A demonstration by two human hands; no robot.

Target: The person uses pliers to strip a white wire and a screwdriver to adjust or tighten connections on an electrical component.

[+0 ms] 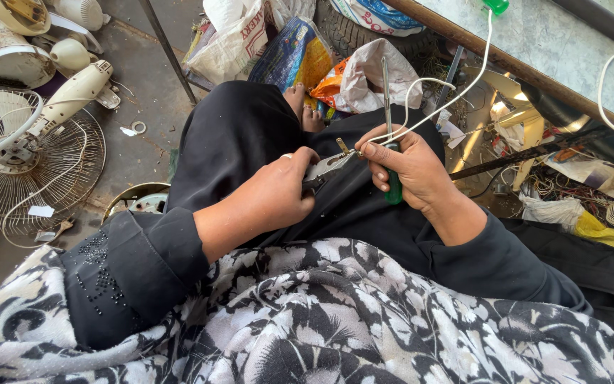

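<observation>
- The small metal part is half covered by the left hand; its kind cannot be told
- The green screwdriver handle is mostly hidden inside the right hand
- The white wire runs out past the top edge
- The fan guard is cut by the left edge
- The metal bowl sits partly behind the left sleeve

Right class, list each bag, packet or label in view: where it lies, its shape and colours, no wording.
White sack: top centre, crumpled, red print.
Blue-yellow packet: beside it, glossy, creased.
Orange-white wrapper: above right hand, crumpled.
White-blue bag: top edge, rounded.
White label: on fan grille, small rectangle.
</observation>
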